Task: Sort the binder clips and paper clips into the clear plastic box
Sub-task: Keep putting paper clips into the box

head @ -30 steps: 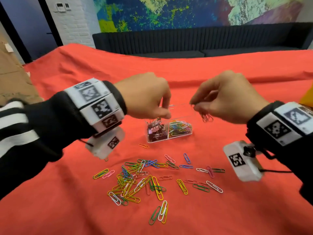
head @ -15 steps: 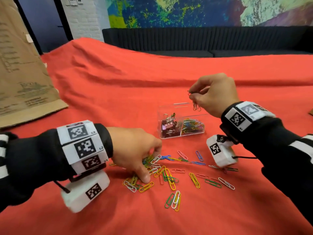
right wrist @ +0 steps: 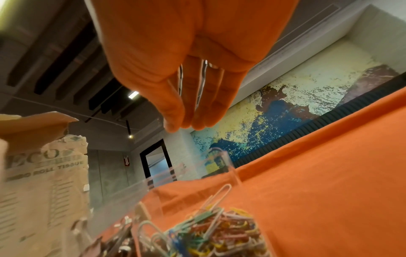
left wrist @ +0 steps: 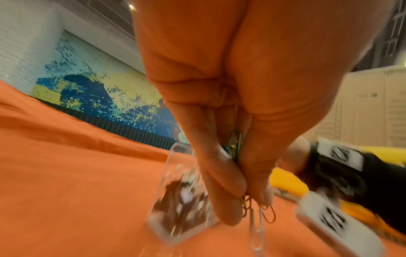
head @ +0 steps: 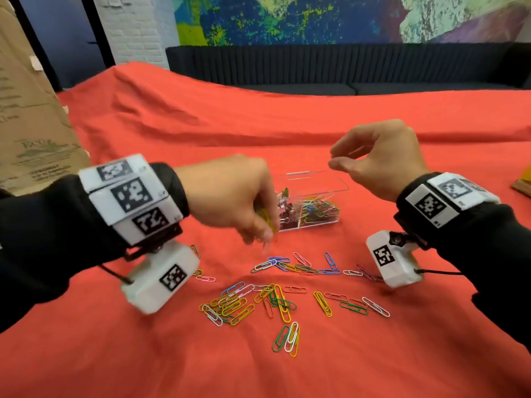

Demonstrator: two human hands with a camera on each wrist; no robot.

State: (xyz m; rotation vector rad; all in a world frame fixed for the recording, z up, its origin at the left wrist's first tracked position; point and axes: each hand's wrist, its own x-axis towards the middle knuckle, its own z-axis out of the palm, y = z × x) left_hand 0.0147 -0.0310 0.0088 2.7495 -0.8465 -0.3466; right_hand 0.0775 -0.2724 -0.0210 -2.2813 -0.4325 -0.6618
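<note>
The clear plastic box [head: 330, 185] stands open on the red cloth, with binder clips [head: 283, 208] in its left compartment and coloured paper clips [head: 319, 209] in its right one. Just in front of the box's left end, my left hand [head: 260, 234] hovers and pinches a bunch of paper clips [left wrist: 256, 219] that dangle from its fingertips [left wrist: 228, 213]. My right hand [head: 337, 160] hangs above the box's right side with relaxed fingers [right wrist: 175, 111] and holds nothing. Several loose paper clips [head: 275, 300] lie scattered on the cloth nearer me.
A large cardboard box [head: 28, 124] stands at the left edge of the table. A dark sofa [head: 344, 67] runs along the back under a painted wall. A yellow and brown object [head: 524, 185] pokes in at the right edge.
My left hand dipped into the loose pile and has risen toward the box with a bunch of clips. My right hand has let go of its clips and is now empty.
</note>
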